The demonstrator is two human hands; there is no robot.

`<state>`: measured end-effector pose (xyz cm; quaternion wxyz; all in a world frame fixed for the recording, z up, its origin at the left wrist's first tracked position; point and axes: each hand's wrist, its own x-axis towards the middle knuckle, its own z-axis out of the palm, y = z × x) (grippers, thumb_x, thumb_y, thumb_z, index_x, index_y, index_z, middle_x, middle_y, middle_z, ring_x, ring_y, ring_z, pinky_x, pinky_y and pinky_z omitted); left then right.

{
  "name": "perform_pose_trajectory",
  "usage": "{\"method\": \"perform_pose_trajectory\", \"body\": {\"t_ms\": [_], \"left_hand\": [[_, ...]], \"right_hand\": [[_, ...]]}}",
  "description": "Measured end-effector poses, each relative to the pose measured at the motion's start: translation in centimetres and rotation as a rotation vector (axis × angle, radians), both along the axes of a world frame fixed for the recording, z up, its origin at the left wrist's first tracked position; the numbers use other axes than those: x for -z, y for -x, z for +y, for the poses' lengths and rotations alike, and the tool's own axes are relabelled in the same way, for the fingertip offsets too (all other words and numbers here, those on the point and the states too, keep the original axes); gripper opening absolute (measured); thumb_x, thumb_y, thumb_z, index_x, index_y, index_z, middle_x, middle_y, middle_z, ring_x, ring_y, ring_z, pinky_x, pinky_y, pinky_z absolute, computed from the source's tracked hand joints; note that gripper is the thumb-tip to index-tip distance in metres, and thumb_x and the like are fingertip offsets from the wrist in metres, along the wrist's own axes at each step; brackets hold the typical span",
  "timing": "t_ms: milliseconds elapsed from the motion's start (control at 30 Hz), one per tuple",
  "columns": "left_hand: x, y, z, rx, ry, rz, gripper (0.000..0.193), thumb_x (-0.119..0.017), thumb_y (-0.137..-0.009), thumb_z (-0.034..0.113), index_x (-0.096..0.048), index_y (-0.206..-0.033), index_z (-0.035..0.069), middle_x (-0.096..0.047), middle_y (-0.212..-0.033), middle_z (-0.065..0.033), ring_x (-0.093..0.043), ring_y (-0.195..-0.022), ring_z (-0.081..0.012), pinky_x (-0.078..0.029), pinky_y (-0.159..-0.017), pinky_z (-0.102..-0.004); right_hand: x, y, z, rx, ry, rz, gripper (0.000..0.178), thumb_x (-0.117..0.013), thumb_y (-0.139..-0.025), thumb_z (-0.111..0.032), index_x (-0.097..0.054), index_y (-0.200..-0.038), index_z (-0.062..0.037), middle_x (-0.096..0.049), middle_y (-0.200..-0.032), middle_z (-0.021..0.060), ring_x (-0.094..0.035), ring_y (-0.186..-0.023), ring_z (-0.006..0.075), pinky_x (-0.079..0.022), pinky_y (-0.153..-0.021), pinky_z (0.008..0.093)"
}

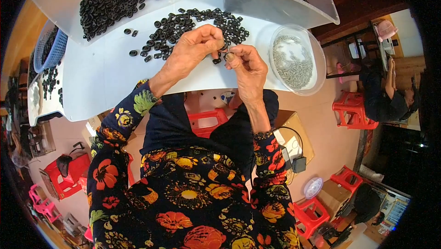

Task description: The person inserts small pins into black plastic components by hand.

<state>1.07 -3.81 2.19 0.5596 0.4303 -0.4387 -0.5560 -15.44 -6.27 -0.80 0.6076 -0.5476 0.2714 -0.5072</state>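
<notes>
My left hand (195,50) and my right hand (248,67) meet above the near edge of the white table, fingertips almost touching. Each is closed in a pinch. A small black plastic piece (223,47) shows at my left fingertips, and another dark bit (228,56) is at my right thumb and finger; their exact shape is too small to make out. Just beyond my hands spreads a loose pile of oval black plastic pieces (170,33), some with two holes. To the right of my right hand, a round clear tub (320,67) holds many tiny silver metal parts (294,69).
Two clear bins, left (59,0) and right (275,7), hold heaps of black pieces at the table's far side. A blue basket (57,49) stands at the left. Red stools (351,111) and a seated person (383,90) are off to the right.
</notes>
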Motion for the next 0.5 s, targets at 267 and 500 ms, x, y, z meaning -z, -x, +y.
{"method": "perform_pose_trajectory", "body": {"t_ms": [267, 500], "left_hand": [[0.29, -0.31, -0.26, 0.009, 0.072, -0.138, 0.008, -0.052, -0.091, 0.007, -0.058, -0.094, 0.002, -0.056, -0.082, 0.0024, -0.052, -0.073, -0.0064, -0.046, -0.067, -0.0214], [0.51, 0.14, -0.51, -0.022, 0.189, -0.256, 0.008, -0.052, -0.091, 0.006, -0.057, -0.094, 0.002, -0.052, -0.078, 0.004, -0.047, -0.07, -0.0042, -0.042, -0.063, -0.02]], "right_hand": [[-0.69, -0.16, 0.21, 0.02, -0.043, 0.078, 0.01, -0.063, -0.087, -0.002, -0.061, -0.096, -0.0003, -0.062, -0.084, 0.0015, -0.059, -0.072, 0.0084, -0.049, -0.065, 0.0208], [-0.19, -0.2, 0.25, 0.067, 0.014, 0.132, 0.019, -0.063, -0.085, -0.001, -0.059, -0.104, -0.004, -0.06, -0.083, -0.0007, -0.054, -0.07, 0.0053, -0.046, -0.063, 0.0198]]}}
